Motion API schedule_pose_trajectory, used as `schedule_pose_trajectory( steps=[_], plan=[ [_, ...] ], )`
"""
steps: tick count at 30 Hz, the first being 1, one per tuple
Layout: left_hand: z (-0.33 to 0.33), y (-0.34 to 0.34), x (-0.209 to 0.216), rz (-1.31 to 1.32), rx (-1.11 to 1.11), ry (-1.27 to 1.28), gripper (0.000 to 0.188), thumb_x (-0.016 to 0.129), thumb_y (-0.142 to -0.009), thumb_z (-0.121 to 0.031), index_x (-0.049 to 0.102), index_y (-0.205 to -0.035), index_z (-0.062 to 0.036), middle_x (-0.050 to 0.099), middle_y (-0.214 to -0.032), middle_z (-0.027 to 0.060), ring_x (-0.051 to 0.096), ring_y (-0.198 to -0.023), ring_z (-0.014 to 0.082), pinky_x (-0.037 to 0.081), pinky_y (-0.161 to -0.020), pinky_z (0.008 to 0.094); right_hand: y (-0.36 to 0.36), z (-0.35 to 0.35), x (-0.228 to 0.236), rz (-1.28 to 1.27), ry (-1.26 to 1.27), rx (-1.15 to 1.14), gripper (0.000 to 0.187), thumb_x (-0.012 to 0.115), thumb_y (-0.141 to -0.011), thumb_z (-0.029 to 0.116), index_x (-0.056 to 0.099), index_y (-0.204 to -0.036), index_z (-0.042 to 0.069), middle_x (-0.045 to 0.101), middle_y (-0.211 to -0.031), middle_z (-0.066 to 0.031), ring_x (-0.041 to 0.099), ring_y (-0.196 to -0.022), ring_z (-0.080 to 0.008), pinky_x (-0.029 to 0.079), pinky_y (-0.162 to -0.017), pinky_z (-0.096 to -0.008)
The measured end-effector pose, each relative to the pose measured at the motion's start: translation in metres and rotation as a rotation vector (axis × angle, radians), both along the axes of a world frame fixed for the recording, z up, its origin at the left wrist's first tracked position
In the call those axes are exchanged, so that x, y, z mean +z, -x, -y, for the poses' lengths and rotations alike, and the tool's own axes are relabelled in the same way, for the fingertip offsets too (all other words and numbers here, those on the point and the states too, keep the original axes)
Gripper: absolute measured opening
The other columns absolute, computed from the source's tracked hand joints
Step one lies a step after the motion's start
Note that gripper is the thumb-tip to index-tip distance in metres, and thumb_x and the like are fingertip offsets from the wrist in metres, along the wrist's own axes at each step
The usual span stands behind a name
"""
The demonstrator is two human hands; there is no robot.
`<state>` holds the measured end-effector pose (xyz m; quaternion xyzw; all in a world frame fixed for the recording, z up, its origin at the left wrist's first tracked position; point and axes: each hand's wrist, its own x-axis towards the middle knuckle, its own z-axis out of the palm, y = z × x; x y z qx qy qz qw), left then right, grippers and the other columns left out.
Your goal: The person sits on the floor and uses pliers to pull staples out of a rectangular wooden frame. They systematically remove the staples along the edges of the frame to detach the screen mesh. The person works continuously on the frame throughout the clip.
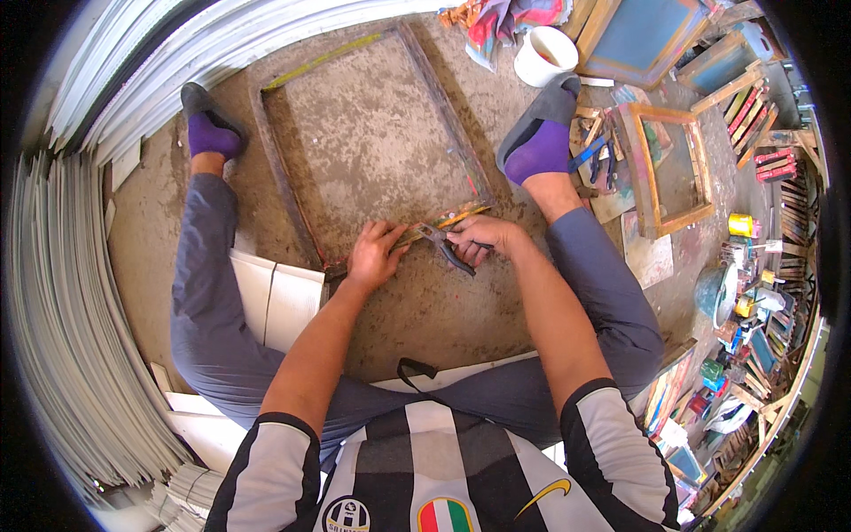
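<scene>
A large paint-stained wooden frame [282,168] lies on the floor between my outstretched legs. Its middle is open, and the concrete shows through. My left hand [376,255] grips the near bar of this frame, fingers bent over it left of the bar's middle. Just to the right, my right hand [479,241] is closed around the dark handles of a pair of pliers [452,253]. The metal jaws of the pliers meet the same bar, close to my left fingertips. Whatever may be between the jaws is too small to make out.
Stacked pale sheets [66,328] line the left side. A white bucket [545,56] stands beyond my right foot, near crumpled colourful cloth [505,25]. A smaller wooden frame [647,168] and blue-handled tools [592,152] lie to the right. Paint containers [740,225] crowd the far right.
</scene>
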<state>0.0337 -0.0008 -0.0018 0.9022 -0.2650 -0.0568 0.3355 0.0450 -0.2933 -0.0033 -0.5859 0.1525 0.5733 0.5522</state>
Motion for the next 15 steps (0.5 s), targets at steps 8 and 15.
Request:
schedule_pose_trajectory(
  steps=[8, 15],
  plan=[
    [0.003, 0.0, 0.001, -0.008, 0.02, -0.009, 0.041, 0.078, -0.079, -0.014, 0.07, -0.119, -0.007, 0.062, -0.106, 0.0101, 0.057, -0.101, 0.0326, 0.051, -0.089, 0.0423, 0.0, -0.006, 0.003, 0.033, 0.066, -0.055, 0.037, 0.068, -0.094, 0.043, 0.068, -0.095, 0.006, 0.065, -0.075, -0.0045, 0.061, -0.059, -0.0156, 0.05, -0.047, -0.034],
    [0.003, 0.001, 0.005, -0.046, 0.016, -0.046, 0.043, 0.077, -0.081, -0.013, 0.069, -0.122, -0.0088, 0.062, -0.107, 0.0093, 0.056, -0.103, 0.0313, 0.05, -0.089, 0.042, 0.003, -0.011, 0.022, -0.071, -0.009, -0.074, 0.036, 0.054, -0.103, 0.035, 0.067, -0.103, 0.002, 0.066, -0.073, -0.0062, 0.061, -0.055, -0.0135, 0.05, -0.048, -0.03]
  ],
)
